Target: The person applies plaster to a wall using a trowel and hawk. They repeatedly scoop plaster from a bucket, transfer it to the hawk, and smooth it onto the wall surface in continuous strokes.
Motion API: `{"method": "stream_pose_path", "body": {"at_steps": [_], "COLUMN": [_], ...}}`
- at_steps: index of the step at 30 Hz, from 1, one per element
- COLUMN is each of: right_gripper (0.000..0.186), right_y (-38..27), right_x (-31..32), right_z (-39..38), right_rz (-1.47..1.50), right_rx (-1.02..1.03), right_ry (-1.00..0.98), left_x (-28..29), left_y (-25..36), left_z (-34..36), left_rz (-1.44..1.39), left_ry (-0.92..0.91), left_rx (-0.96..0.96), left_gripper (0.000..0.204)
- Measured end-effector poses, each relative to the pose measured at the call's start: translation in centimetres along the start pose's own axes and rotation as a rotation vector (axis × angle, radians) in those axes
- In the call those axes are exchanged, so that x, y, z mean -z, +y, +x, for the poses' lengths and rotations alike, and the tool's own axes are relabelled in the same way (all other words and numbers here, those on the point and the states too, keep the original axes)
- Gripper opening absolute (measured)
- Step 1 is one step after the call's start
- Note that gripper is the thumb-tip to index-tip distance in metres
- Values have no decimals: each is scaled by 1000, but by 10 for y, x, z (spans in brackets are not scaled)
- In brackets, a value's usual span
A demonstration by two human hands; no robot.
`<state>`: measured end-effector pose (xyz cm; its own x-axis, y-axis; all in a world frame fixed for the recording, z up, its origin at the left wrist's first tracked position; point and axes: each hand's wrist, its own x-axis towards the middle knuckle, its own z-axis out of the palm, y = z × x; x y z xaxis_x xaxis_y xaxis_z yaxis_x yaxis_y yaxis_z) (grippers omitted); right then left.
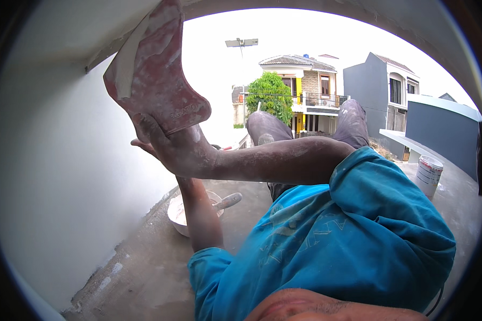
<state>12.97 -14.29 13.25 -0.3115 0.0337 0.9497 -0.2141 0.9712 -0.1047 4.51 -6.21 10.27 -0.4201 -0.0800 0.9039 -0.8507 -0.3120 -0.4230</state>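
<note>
A broad red plastic putty spreader (152,69), smeared with white putty, is raised at the upper left near the wall and ceiling. My right hand (171,147) is closed on its lower end, with the right forearm stretched across from the right. My left forearm (201,216) rises behind the right wrist. The left hand is mostly hidden there, so I cannot see what its fingers do. Below, a white bucket (180,229) of pale putty stands on the floor, partly behind the left forearm. A putty-smeared tool handle (228,201) sticks out over its rim.
A smooth white wall (64,176) runs along the left, meeting the rough grey concrete floor (139,273). A white pail (428,174) stands at the right by a low ledge. My bent knees (270,128) are ahead. Beyond are houses (305,85) and a green tree (270,93).
</note>
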Motion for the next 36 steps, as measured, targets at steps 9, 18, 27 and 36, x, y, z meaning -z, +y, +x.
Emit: {"method": "stream_pose_path", "body": {"at_steps": [9,18,27,36], "right_gripper": [30,36,45,33], "right_y": [40,121,165,183], "right_x": [25,110,60,22], "right_z": [-2,-18,-71,-132], "right_rz": [189,-470,-529,-292], "right_rx": [19,-93,-421,-391], "right_ry": [-30,-902,-1373,-1601], "left_x": [-46,-30,61,81], "left_y": [6,109,161,171], "left_z": [6,19,-11,-21], "left_rz": [1020,1342,1529,1451], "left_ry": [110,293,314,473], "left_rx": [151,241,625,783], "left_gripper": [39,23,39,30]}}
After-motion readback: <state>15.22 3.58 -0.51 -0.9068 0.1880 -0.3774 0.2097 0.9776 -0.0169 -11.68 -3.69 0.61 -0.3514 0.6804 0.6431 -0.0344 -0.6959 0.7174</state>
